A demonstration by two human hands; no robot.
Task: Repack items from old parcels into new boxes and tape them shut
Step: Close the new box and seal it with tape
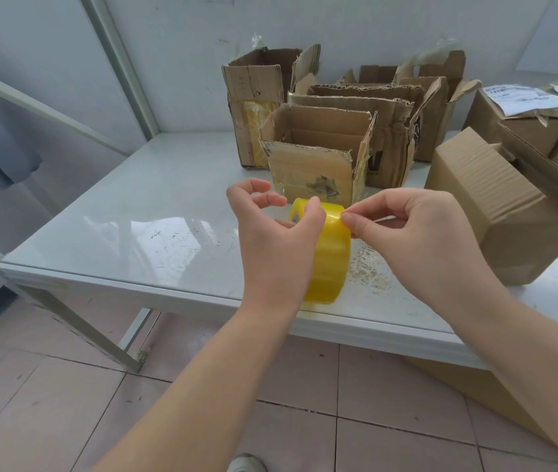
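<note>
The roll of yellow tape is at the centre of the frame, held on edge over the near rim of the white bench. Whether its lower edge touches the bench cannot be determined.

The left hand grips the roll. The thumb lies over the top of the outer face and the palm covers the roll's left side. The index and middle fingers are curled and raised clear of the roll. Whether the remaining fingers reach into the core cannot be determined.

The right hand pinches the outer layer of tape at the upper right edge of the roll, between thumb and index fingertip. Its other fingers are curled under the palm.

Just behind the roll, a torn open carton stands upright on the bench with a ripped patch on its front face. Behind it, in the upper centre, stand a taller worn carton and several crushed open cartons.

At the right of the frame, a clean corrugated box lies tilted on the bench with one flap open. In the upper right corner are parcels bearing white shipping labels.

Flat cardboard lies on the tiled floor under the bench at lower right. The toe of a shoe shows at the bottom edge.
</note>
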